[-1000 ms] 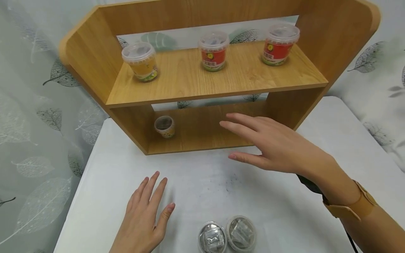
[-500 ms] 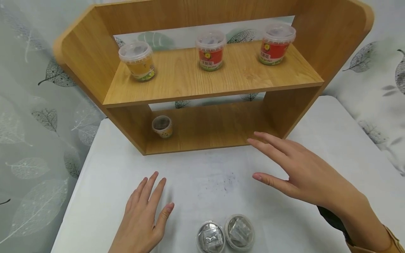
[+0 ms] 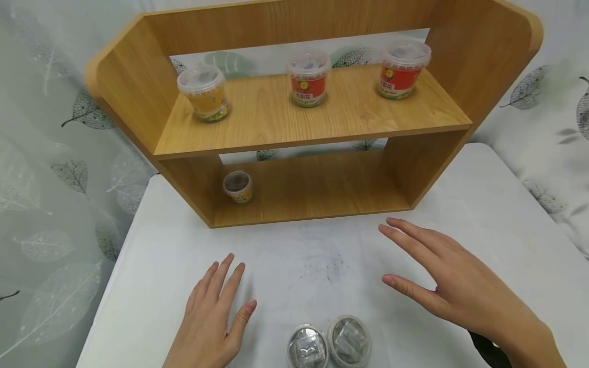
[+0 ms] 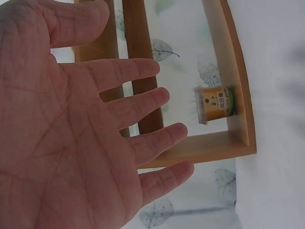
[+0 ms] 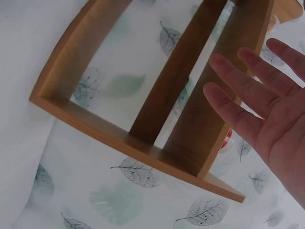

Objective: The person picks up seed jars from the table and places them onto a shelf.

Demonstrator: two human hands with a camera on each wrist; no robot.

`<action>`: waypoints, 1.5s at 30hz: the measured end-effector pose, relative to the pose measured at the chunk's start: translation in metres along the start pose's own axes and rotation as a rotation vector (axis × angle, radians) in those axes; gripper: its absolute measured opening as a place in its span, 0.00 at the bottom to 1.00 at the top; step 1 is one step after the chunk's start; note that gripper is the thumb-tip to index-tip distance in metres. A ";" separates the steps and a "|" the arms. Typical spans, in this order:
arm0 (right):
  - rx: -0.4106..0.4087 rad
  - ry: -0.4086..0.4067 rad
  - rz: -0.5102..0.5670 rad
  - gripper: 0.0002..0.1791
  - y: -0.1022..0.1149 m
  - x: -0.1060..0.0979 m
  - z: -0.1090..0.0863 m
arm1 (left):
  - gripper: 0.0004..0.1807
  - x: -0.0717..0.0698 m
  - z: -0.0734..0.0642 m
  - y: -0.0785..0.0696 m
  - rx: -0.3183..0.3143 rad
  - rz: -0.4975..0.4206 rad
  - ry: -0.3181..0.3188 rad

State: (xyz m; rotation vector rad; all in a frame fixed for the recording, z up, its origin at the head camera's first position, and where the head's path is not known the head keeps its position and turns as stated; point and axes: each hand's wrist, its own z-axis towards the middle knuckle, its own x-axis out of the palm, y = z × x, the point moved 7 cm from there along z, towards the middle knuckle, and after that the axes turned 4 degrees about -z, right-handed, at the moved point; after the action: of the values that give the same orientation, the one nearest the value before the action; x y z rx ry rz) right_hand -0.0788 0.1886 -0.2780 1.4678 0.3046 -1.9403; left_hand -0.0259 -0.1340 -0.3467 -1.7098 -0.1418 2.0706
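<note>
My left hand [image 3: 207, 317] hovers over or rests on the white table at the left, fingers spread and nothing in its grasp; I cannot tell whether it touches. To the right, my right hand [image 3: 455, 286] is held out with straight fingers, also holding nothing. Between them, near the front, two round clear-lidded cups [image 3: 349, 341] stand side by side with small packets under their lids. A small yellow cup [image 3: 238, 187] stands at the left of the lower shelf, and the left wrist view also catches this orange-yellow cup [image 4: 218, 103].
A wooden two-tier shelf [image 3: 313, 125] stands at the back of the white table [image 3: 294, 276]. Its upper tier bears a yellow lidded cup [image 3: 205, 94] at left and red-labelled lidded cups in the middle [image 3: 309, 82] and right [image 3: 403, 71]. Leaf-patterned curtain [image 3: 60, 214] hangs around.
My right hand has drawn back from the lower shelf, moving right and toward me. The left hand and the cups stay in place; the head view shifts slightly.
</note>
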 end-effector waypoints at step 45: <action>0.053 0.003 0.040 0.46 -0.002 0.012 -0.015 | 0.40 0.045 0.007 -0.065 0.236 -0.543 0.658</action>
State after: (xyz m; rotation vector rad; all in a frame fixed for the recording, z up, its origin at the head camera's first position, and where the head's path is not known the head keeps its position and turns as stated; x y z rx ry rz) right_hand -0.0700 0.1942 -0.2942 1.4993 0.2255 -1.9279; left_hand -0.0214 -0.0565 -0.3633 -1.8476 -0.1263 1.0408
